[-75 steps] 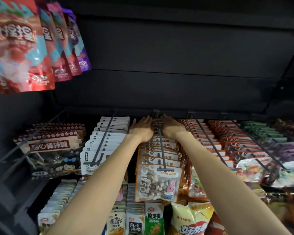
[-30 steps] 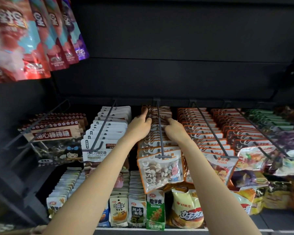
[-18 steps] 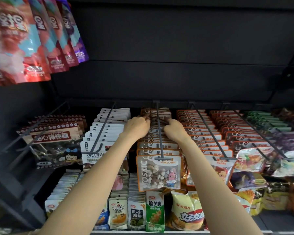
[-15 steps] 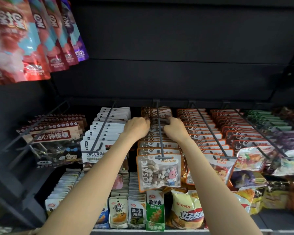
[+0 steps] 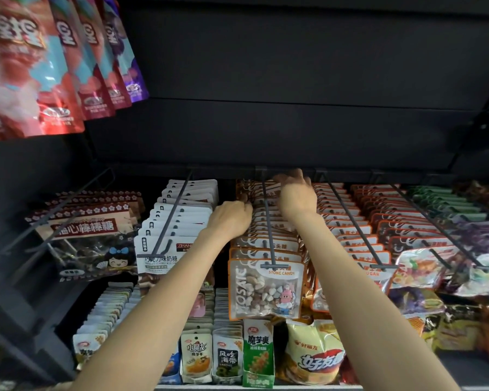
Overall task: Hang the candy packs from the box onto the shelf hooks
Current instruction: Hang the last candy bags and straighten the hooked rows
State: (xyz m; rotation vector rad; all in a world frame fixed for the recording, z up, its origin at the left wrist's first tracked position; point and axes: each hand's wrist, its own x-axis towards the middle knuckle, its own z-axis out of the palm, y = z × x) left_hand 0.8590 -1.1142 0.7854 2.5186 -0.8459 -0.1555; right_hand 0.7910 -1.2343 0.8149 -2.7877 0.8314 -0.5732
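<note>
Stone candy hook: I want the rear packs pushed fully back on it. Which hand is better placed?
The right hand, probably. It reaches deepest along the hook, its fingers at the rearmost stone candy packs near the back rail. The left hand rests on packs further forward.

orange-edged candy packs — dense row hanging on hook

The stone candy packs are glossy clear plastic; the hook is matt dark metal; the shelf back panel is matt black
</note>
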